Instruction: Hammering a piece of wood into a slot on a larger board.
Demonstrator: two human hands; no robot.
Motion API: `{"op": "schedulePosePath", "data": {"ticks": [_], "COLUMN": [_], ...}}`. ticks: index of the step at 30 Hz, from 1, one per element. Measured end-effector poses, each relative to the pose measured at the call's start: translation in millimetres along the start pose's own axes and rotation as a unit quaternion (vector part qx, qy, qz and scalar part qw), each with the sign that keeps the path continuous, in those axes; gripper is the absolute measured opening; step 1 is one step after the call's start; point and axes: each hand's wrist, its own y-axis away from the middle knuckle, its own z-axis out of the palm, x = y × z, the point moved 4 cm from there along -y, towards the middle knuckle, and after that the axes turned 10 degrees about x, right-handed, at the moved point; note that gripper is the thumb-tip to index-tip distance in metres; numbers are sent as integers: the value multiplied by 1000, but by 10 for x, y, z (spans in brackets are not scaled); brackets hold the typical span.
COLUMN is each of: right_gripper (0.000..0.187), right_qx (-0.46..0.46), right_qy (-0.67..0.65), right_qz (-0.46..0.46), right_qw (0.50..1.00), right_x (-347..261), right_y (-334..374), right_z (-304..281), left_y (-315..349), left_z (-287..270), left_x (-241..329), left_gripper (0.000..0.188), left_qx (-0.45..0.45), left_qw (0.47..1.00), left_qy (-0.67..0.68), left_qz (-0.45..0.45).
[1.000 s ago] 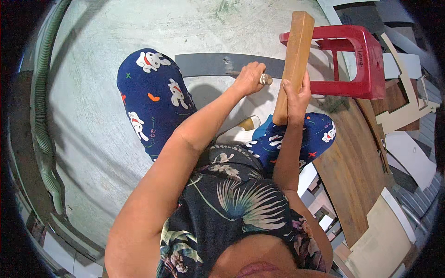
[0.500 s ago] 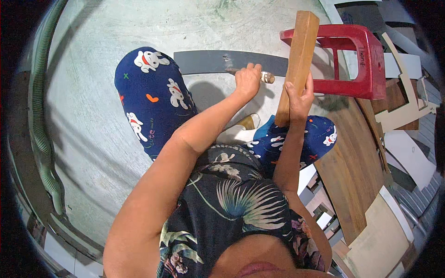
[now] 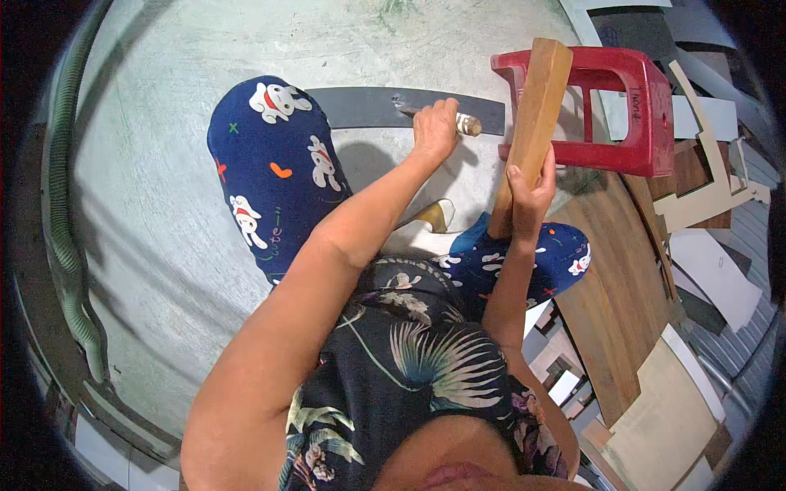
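My left hand [image 3: 435, 131] is closed around a chisel [image 3: 468, 124], whose round handle end with a pale wrapping sticks out to the right. The chisel's tip points left, at a small pale rough spot on a long dark grey board [image 3: 360, 108] lying on the floor. Fingers hide the middle of the chisel. My right hand [image 3: 534, 192] grips the lower part of a thick, square-edged wooden block [image 3: 542, 94]. The block is held slanting, its far end up and to the right, apart from the chisel handle. It overlaps part of the red stool in view.
A red plastic stool [image 3: 655, 123] lies on its side at the right. Beyond it are wooden sheets [image 3: 610, 311] and several offcuts [image 3: 720, 278]. A ribbed hose [image 3: 61, 204] runs along the left. My bent legs [image 3: 270, 164] flank the work.
The wooden block in my right hand has come down slightly, nearer to me, and tilts a little more to the right. My left hand stays on the chisel, shifted only slightly.
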Motion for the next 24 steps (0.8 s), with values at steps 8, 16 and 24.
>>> {"op": "schedulePosePath", "data": {"ticks": [8, 16, 24], "right_gripper": [75, 79, 81], "right_qx": [17, 22, 11], "right_qy": [33, 57, 54], "right_qz": [18, 24, 21], "right_qw": [999, 998, 998], "right_x": [-30, -68, -84], "right_y": [44, 44, 88], "right_z": [13, 43, 61], "left_y": [-102, -183, -166], "left_z": [-7, -41, -37], "left_x": [-16, -75, -109], "left_gripper": [23, 25, 24], "left_qx": [11, -13, -5], "left_qw": [1000, 999, 999], "left_qy": [8, 3, 11], "left_qz": [-21, -49, -48]}}
